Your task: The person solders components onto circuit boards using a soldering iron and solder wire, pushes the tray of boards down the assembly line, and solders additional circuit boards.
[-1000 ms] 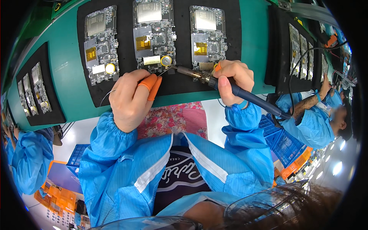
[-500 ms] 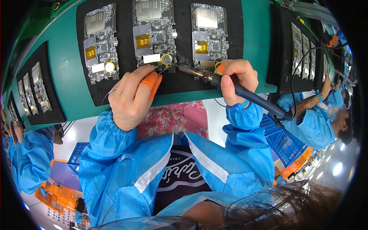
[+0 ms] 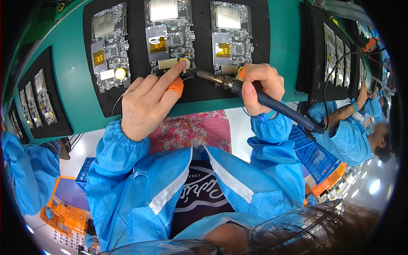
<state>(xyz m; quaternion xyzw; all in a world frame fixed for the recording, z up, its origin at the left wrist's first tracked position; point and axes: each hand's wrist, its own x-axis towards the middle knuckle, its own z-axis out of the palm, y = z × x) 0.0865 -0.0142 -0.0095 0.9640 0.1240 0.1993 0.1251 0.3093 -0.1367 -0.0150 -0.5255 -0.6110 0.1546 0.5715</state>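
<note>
At the bottom of the frame, the person's blue smock sleeves rise from the lower edge toward the centre.

The left hand (image 3: 146, 100), left of centre, has its fingers loosely curled, with the index finger extended. That finger wears an orange rubber finger cot (image 3: 175, 86), and its tip presses on a small round gold coin cell (image 3: 184, 63) at the lower edge of the middle circuit board (image 3: 169, 36). A thin silver solder wire (image 3: 123, 94) loops out beside this hand; whether the fingers pinch it cannot be told.

The right hand (image 3: 260, 85), right of centre, is closed in a firm fist around the dark blue soldering iron handle (image 3: 280, 108). The metal tip of the soldering iron (image 3: 204, 75) points toward the left and lies just beside the coin cell. The iron's black cable (image 3: 335, 72) runs off to the right.

Beyond the hands, a black rectangular foam tray (image 3: 136, 91) lies on the green bench (image 3: 72, 80) and carries three boards: the left circuit board (image 3: 107, 46), the middle one and the right circuit board (image 3: 229, 36).

Further black trays with boards lie at the left edge (image 3: 36, 100) and upper right (image 3: 316, 51).

At the right edge, another person's blue sleeve (image 3: 350, 138) shows.
</note>
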